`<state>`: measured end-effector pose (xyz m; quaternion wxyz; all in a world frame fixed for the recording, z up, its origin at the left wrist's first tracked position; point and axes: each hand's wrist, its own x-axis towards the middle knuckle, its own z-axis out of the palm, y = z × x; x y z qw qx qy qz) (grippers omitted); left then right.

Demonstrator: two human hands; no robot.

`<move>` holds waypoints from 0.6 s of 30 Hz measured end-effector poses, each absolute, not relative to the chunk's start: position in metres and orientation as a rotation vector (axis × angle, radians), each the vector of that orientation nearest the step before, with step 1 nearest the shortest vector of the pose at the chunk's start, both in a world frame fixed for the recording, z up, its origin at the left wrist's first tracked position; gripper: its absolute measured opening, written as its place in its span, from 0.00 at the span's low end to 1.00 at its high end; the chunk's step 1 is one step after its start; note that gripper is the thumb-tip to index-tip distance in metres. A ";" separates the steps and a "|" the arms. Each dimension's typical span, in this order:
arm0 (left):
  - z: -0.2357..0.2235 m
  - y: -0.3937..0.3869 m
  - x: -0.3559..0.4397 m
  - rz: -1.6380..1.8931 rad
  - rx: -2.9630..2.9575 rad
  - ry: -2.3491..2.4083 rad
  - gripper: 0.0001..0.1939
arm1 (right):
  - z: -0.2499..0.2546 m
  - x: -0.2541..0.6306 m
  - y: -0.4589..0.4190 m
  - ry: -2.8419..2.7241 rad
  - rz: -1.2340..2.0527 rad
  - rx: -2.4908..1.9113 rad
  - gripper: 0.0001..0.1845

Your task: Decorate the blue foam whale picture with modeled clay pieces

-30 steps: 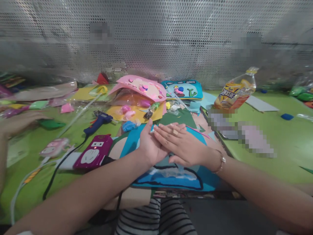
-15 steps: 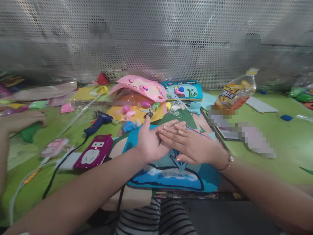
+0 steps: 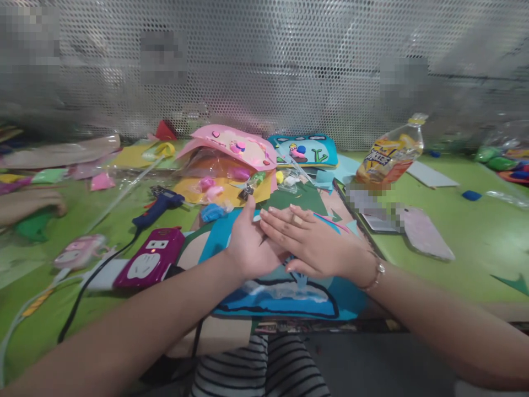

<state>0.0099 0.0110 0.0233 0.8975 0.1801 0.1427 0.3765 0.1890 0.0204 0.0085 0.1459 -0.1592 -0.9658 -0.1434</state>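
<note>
My left hand [image 3: 252,248] is held palm up with its fingers stretched out. Flat across its palm and fingers lies my right hand [image 3: 314,242], palm down, its fingers straight. A thin dark tip [image 3: 263,240] shows between the two palms; most of it is hidden, so I cannot tell its kind. Both hands are above a blue craft sheet [image 3: 281,303] painted with a black-outlined blue and white shape. Beyond the hands, blue clay [image 3: 213,212] and a small bag of black clay [image 3: 247,192] lie among other clay lumps.
Left of my arms are a purple power strip [image 3: 151,259], a blue glue gun [image 3: 159,209] with its black cord, and another person's hand [image 3: 33,207] near green material. Decorated pink [image 3: 231,146] and blue [image 3: 306,150] craft pieces stand behind. A bottle [image 3: 388,157] and a phone [image 3: 427,234] are rightward.
My right hand has slid slightly toward my left fingers and covers more of them. The whole view has shifted a little, so objects appear farther left.
</note>
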 end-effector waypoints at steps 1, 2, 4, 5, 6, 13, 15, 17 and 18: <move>0.024 0.012 0.009 0.800 0.382 0.292 0.44 | 0.008 0.189 0.020 -2.784 -0.419 -0.466 0.41; 0.024 0.013 0.008 0.830 0.386 0.288 0.45 | 0.007 0.189 0.020 -2.787 -0.424 -0.475 0.40; 0.026 0.015 0.007 0.889 0.375 0.296 0.48 | 0.006 0.190 0.020 -2.794 -0.412 -0.492 0.40; 0.026 0.016 0.007 0.906 0.361 0.307 0.49 | 0.005 0.190 0.020 -2.792 -0.396 -0.492 0.40; 0.027 0.016 0.008 0.916 0.346 0.319 0.49 | 0.005 0.191 0.021 -2.787 -0.378 -0.486 0.40; 0.026 0.014 0.013 0.993 0.322 0.318 0.49 | 0.010 0.199 0.026 -2.729 -0.342 -0.499 0.39; 0.025 0.014 0.013 0.985 0.327 0.300 0.49 | 0.011 0.199 0.027 -2.738 -0.352 -0.495 0.38; 0.023 0.012 0.014 0.958 0.330 0.264 0.48 | 0.011 0.198 0.025 -2.748 -0.362 -0.501 0.38; 0.022 0.012 0.015 0.936 0.329 0.243 0.47 | 0.011 0.196 0.024 -2.750 -0.364 -0.516 0.38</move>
